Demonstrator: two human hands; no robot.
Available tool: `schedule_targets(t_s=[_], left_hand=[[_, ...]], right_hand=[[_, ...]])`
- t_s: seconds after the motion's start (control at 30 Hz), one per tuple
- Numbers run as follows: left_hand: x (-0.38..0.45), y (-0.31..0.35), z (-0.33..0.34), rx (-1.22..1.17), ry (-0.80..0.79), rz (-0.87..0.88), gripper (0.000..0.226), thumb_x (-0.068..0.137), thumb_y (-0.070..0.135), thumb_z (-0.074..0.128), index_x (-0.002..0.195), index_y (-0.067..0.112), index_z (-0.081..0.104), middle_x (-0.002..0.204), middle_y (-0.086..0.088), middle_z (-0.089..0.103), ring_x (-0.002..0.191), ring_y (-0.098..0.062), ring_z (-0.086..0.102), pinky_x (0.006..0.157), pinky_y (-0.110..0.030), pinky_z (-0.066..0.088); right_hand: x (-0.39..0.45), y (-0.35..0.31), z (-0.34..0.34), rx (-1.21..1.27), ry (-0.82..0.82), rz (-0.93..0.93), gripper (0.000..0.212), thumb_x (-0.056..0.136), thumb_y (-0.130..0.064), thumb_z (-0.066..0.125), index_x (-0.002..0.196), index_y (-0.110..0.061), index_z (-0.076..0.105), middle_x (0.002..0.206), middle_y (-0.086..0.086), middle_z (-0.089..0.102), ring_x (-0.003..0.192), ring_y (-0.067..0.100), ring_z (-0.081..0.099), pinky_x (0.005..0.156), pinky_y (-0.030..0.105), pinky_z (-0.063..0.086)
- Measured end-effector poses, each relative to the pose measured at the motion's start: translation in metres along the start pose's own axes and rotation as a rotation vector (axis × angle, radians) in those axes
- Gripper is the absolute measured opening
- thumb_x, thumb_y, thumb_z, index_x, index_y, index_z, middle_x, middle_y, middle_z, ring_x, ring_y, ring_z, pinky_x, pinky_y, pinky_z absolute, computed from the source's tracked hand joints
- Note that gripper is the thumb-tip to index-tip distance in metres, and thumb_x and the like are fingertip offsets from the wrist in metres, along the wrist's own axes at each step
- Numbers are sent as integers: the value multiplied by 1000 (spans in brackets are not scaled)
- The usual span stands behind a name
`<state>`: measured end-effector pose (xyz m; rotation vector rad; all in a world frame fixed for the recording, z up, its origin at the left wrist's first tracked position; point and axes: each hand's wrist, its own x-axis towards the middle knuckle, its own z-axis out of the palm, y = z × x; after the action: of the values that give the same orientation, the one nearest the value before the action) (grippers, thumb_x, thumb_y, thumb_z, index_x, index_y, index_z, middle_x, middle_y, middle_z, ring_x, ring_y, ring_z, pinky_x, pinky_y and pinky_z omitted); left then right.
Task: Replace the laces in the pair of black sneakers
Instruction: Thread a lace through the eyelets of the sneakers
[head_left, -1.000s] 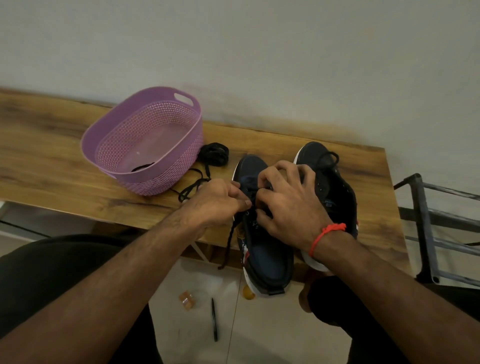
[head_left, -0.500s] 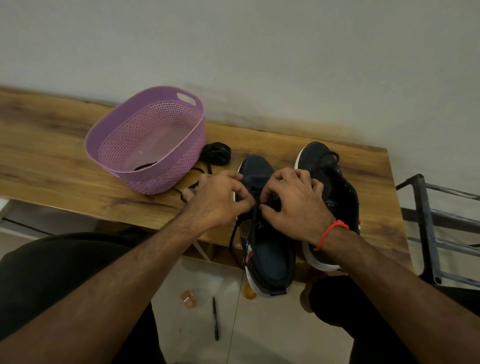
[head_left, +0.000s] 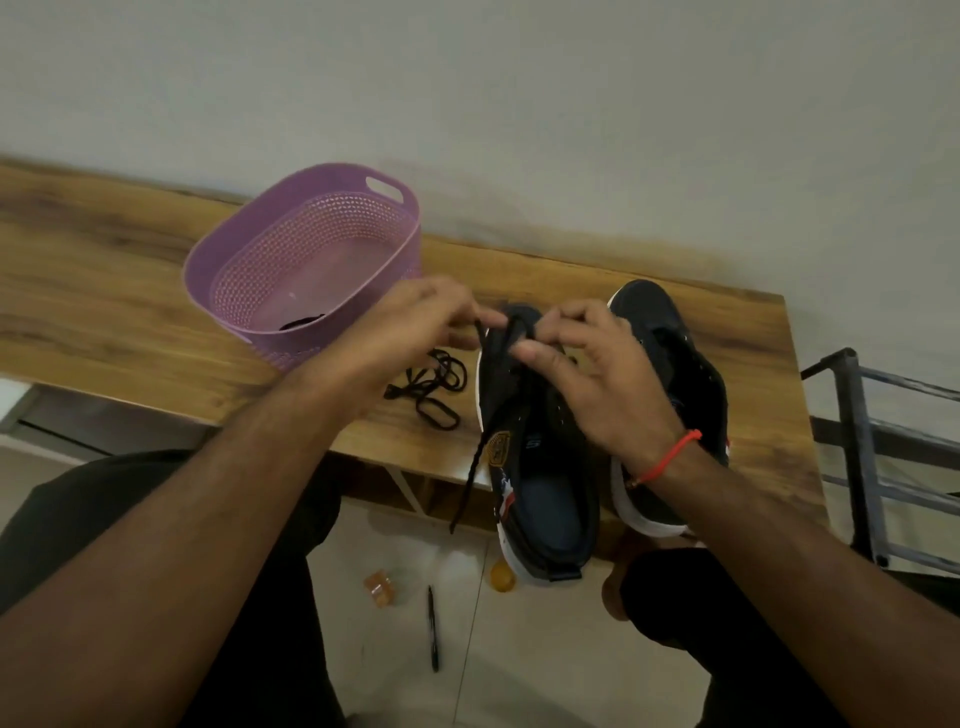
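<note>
Two black sneakers stand side by side at the right end of the tabletop (head_left: 156, 291), toes toward the wall and heels over the near edge. The left sneaker (head_left: 535, 467) is the one being laced; the right sneaker (head_left: 670, 364) sits just beside it, touching or nearly so.

Both hands hover over the toe end of the left sneaker. The left hand (head_left: 410, 327) has its fingers curled and pinches a black lace (head_left: 475, 441) near its upper end; from there the lace runs down along the shoe's left side and hangs past the near edge of the tabletop. The right hand (head_left: 587, 379) pinches the lace between thumb and forefinger just above the eyelets, with its other fingers spread loosely over the shoe. A red thread (head_left: 670, 457) circles the right wrist.

A loose coil of black lace (head_left: 431, 389) lies on the tabletop between the left sneaker and a purple basket (head_left: 249, 249), partly under the left hand. The basket stands toward the far edge, with a dark scrap (head_left: 301, 323) on its bottom.

On the floor below lie a pen (head_left: 432, 629), a small orange-brown object (head_left: 379, 587) and a yellow round thing (head_left: 503, 576). A metal rack (head_left: 862, 441) stands to the right of the tabletop.
</note>
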<state>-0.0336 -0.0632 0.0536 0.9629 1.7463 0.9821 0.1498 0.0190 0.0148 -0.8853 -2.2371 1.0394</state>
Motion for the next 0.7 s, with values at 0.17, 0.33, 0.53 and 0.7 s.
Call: schedule_targets(t_s=[0.17, 0.33, 0.53, 0.7], left_hand=[[1, -9, 20, 144, -312, 203, 6, 93, 10, 70, 96, 15, 72, 98, 4, 76, 98, -10, 71, 93, -31, 56], [3, -2, 13, -69, -5, 353, 7, 92, 8, 71, 95, 15, 73, 94, 4, 78, 94, -8, 73, 84, -23, 54], [-3, 15, -2, -599, 90, 415, 15, 95, 16, 61, 93, 25, 72, 99, 4, 75, 94, -10, 64, 77, -29, 42], [0, 1, -8, -22, 5, -95, 21, 102, 30, 49, 104, 20, 67, 87, 0, 76, 88, -21, 68, 76, -36, 46]], right_hand=[[9, -4, -9, 230, 165, -89, 16, 93, -33, 66, 105, -24, 73, 106, -9, 61, 108, 7, 55, 98, 54, 46], [3, 13, -2, 59, -56, 13, 49, 85, -71, 54, 119, -35, 61, 123, -7, 60, 119, 15, 54, 101, 50, 45], [0, 19, 8, -323, -293, 3, 32, 93, -53, 56, 110, -32, 72, 129, -19, 53, 134, 16, 36, 109, 45, 23], [5, 3, -4, 162, 7, -89, 16, 95, -31, 63, 100, -22, 76, 111, -5, 59, 114, 17, 53, 99, 43, 47]])
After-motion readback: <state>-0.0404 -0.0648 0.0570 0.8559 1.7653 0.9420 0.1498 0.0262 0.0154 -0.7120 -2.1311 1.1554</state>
